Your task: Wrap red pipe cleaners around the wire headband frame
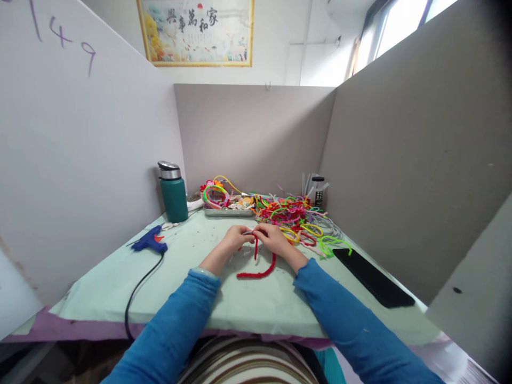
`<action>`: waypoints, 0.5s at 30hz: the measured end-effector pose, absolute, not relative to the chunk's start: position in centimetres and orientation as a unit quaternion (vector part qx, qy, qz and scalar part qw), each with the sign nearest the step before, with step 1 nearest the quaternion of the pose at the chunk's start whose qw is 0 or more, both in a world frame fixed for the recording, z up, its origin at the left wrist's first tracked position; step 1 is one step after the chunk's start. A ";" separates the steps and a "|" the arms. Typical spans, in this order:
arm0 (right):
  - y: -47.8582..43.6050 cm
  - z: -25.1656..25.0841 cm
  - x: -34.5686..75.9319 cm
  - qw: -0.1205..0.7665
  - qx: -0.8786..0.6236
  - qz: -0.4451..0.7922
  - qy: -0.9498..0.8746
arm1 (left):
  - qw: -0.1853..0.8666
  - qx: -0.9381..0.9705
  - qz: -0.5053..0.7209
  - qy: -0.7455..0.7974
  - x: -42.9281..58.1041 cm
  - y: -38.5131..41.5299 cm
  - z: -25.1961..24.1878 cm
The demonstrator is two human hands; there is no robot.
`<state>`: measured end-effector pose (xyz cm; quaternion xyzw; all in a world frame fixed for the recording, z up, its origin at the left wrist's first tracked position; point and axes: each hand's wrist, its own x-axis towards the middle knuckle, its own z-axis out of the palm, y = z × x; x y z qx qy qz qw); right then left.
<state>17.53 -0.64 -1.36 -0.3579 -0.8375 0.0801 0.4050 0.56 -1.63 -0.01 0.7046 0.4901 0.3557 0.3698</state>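
Both hands meet over the middle of the table. My left hand (237, 238) pinches a thin greyish band (248, 232) between its fingertips. Close beside it, my right hand (272, 238) has its fingers closed on a red pipe cleaner (256, 249), whose end hangs straight down. The fingers hide where the band and the pipe cleaner meet. Below my hands, a curved, thicker red pipe cleaner strip (258, 275) rests on the table cover, bending up towards my right wrist.
At the back lie a metal tray (230, 212) of small craft pieces and a heap of coloured pipe cleaners (286, 210). A green bottle (174, 194) and a blue glue gun (150, 241) with a cord are left. A black phone-like slab (374, 278) lies right. Grey partitions (256, 133) enclose the table.
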 end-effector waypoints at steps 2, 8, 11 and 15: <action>-0.6 -1.4 17.5 0.406 -0.357 0.080 -0.838 | 0.371 0.705 0.357 0.488 0.5 -1.5 -0.1; -0.4 -1.5 17.5 0.407 -0.354 0.080 -0.838 | 0.386 0.696 0.364 0.483 0.5 -1.1 -0.5; -0.5 -1.4 17.5 0.406 -0.355 0.086 -0.838 | 0.396 0.691 0.365 0.483 0.6 -1.3 -0.3; -0.8 -1.3 17.5 0.408 -0.355 0.088 -0.836 | 0.409 0.680 0.366 0.486 0.8 -2.0 0.4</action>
